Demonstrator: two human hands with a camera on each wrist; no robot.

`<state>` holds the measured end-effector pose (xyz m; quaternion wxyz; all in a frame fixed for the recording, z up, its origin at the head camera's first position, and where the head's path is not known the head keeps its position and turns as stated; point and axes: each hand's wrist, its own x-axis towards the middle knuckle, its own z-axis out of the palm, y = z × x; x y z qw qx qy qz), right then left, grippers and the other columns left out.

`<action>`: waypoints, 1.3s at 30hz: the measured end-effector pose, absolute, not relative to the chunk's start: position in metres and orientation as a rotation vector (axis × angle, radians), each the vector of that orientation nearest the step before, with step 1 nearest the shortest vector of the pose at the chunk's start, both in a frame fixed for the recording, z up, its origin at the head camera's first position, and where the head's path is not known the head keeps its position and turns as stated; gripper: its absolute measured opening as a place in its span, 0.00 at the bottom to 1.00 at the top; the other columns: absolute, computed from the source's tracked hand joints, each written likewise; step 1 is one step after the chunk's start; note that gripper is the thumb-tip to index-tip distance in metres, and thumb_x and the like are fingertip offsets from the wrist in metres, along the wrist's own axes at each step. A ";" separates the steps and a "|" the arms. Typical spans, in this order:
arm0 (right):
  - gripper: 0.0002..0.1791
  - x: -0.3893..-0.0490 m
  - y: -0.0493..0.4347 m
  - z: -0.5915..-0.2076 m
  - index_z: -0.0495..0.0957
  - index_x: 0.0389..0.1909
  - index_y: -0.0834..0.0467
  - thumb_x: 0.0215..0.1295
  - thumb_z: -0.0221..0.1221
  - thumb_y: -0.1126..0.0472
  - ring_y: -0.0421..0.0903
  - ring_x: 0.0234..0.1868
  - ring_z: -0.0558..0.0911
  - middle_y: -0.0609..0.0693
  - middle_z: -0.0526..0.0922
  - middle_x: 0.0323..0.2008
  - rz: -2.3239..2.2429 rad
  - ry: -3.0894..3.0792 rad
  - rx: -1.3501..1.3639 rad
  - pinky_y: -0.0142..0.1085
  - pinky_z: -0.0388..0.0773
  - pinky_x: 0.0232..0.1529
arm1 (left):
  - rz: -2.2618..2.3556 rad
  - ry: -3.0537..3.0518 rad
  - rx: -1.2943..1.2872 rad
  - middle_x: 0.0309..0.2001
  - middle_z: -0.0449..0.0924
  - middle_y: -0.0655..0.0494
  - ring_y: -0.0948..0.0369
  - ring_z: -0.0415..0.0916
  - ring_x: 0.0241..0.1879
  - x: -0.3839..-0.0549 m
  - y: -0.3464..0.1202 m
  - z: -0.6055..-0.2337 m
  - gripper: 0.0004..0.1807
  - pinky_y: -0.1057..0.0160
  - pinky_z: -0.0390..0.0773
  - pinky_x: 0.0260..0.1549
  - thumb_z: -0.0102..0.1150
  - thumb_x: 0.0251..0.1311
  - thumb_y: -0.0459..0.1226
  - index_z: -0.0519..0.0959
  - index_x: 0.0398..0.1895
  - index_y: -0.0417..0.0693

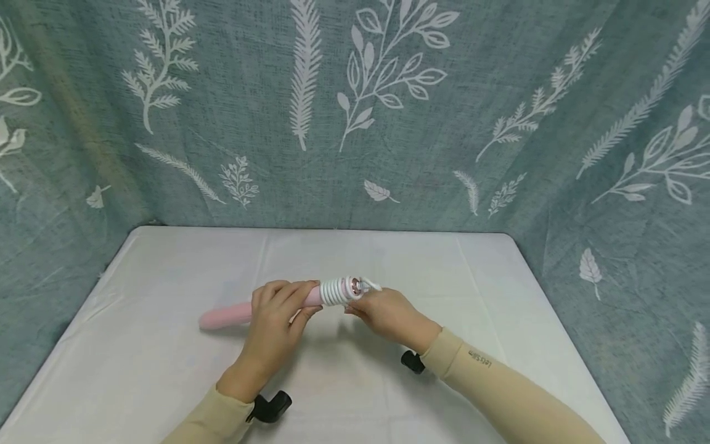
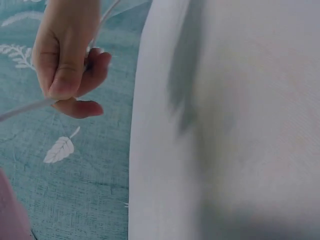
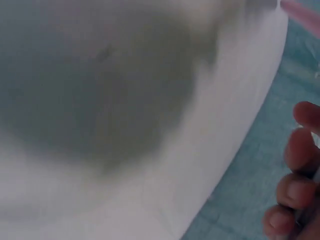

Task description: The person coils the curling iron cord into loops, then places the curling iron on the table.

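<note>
A long pink wand-like appliance (image 1: 226, 316) with a rounded end is held above the table, slanting slightly up to the right. My left hand (image 1: 275, 320) grips it around the middle. White cord (image 1: 334, 291) is wound in several turns around its right end, near a rose-gold tip. At that end my right hand (image 1: 388, 316) pinches the cord. In the left wrist view the right hand (image 2: 67, 65) shows the cord (image 2: 27, 108) running through its fingers. The right wrist view catches curled fingers (image 3: 295, 192) at its edge and a bit of the pink appliance (image 3: 302, 16).
A white cloth covers the table (image 1: 183, 265), its rounded far corners meeting a green curtain (image 1: 333, 185) with white leaf prints. Black camera mounts (image 1: 272, 407) sit at both wrists.
</note>
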<state>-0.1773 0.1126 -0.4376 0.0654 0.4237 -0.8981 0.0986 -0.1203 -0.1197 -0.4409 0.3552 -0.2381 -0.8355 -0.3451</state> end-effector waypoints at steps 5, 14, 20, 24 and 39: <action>0.14 -0.162 0.107 -0.432 0.70 0.26 0.51 0.74 0.51 0.52 0.35 0.21 0.65 0.39 0.67 0.19 0.479 -2.860 1.398 0.29 0.65 0.26 | -0.891 -2.228 -0.560 0.45 0.82 0.55 0.52 0.70 0.44 -0.121 -0.120 -0.439 0.26 0.49 0.62 0.46 0.50 0.64 0.57 0.80 0.52 0.49; 0.16 -0.145 0.107 -0.430 0.63 0.24 0.51 0.75 0.50 0.53 0.33 0.19 0.59 0.39 0.61 0.17 0.485 -2.841 1.374 0.27 0.58 0.22 | -0.830 -2.275 -0.496 0.43 0.83 0.52 0.50 0.72 0.43 -0.129 -0.118 -0.442 0.23 0.48 0.64 0.45 0.73 0.48 0.38 0.81 0.50 0.48; 0.11 -0.136 0.107 -0.432 0.67 0.29 0.54 0.72 0.55 0.58 0.35 0.17 0.62 0.40 0.68 0.17 0.366 -2.638 1.280 0.28 0.62 0.18 | -0.823 -2.320 -0.397 0.44 0.83 0.50 0.49 0.72 0.45 -0.138 -0.121 -0.445 0.22 0.48 0.63 0.47 0.72 0.50 0.39 0.82 0.50 0.47; 0.09 -0.132 0.105 -0.429 0.70 0.31 0.54 0.69 0.59 0.58 0.35 0.18 0.64 0.40 0.66 0.17 0.304 -2.551 1.220 0.30 0.64 0.17 | -0.817 -2.343 -0.376 0.44 0.83 0.49 0.49 0.72 0.45 -0.142 -0.121 -0.446 0.22 0.48 0.63 0.48 0.72 0.51 0.40 0.82 0.51 0.46; 0.10 -0.122 0.093 -0.401 0.70 0.28 0.56 0.67 0.60 0.61 0.35 0.18 0.60 0.41 0.60 0.17 0.288 -2.289 1.327 0.27 0.60 0.18 | -0.706 -2.472 -0.378 0.44 0.83 0.49 0.48 0.71 0.46 -0.146 -0.120 -0.462 0.23 0.47 0.64 0.48 0.69 0.54 0.44 0.81 0.53 0.46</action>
